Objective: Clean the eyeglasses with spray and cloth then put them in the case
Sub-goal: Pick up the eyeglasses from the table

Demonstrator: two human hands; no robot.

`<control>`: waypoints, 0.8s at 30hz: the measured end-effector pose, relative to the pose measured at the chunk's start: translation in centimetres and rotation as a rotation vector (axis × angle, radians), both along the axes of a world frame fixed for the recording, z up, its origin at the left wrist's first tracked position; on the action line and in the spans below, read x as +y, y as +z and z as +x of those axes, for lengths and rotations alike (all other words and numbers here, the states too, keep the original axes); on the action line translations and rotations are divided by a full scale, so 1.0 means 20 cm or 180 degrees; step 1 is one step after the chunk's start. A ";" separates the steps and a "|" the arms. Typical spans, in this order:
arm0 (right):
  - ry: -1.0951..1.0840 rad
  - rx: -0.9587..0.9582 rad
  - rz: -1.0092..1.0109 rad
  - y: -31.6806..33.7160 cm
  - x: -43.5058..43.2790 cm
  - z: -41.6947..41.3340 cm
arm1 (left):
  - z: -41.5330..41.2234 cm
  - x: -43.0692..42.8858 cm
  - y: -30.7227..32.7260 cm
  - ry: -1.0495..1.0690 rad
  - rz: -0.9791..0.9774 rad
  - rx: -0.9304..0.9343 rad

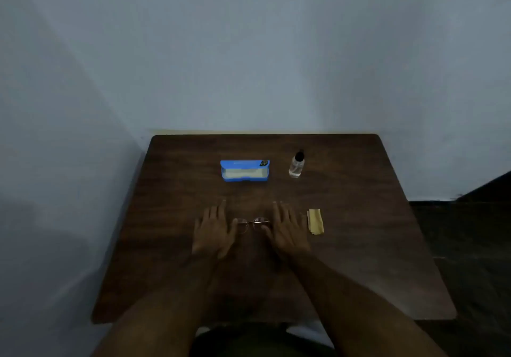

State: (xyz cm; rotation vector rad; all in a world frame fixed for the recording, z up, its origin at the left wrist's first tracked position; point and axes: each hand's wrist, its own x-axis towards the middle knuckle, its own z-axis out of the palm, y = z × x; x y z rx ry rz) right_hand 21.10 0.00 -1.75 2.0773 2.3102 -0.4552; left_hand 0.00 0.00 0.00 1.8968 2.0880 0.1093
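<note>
Found left hand (214,229) and right hand (287,229) flat on the wooden table (359,246), fingers straight, thumbs at either end of the eyeglasses (253,224) between them. Noted yellow cloth (316,221) just beside the right hand. Farther back, saw open blue case (244,171), with upright spray bottle (297,164) to its right.

1 tabletop (359,246), dark wood. 1 pair of eyeglasses (253,224) near its middle, with 2 round lenses. 1 case (245,171), blue, at 12 o'clock from the eyeglasses. 1 spray bottle (296,164), clear with 1 black cap, at 1 o'clock. 1 cloth (315,221), yellow, at 3 o'clock. 2 hands: left hand (214,232) at 9 o'clock of the eyeglasses, right hand (286,231) at 3 o'clock, between eyeglasses and cloth. 2 bare forearms coming in from 6 o'clock.
</note>
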 end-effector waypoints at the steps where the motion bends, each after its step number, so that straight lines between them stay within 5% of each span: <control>1: -0.0018 0.0070 0.0032 -0.01 0.01 0.00 | 0.00 0.01 -0.02 0.0209 -0.0138 -0.0287; 10: -0.0961 0.0975 -0.0545 -0.09 0.14 -0.04 | 0.01 0.10 -0.21 0.1210 -0.0588 -0.1557; 16: -0.1692 0.1753 -0.0737 -0.18 0.20 -0.05 | 0.07 0.12 -0.16 0.1796 -0.0312 -0.2409; 24: -0.1956 0.2794 -0.0378 0.02 0.24 -0.02 | 0.02 0.18 -0.08 0.1236 -0.0005 -0.2670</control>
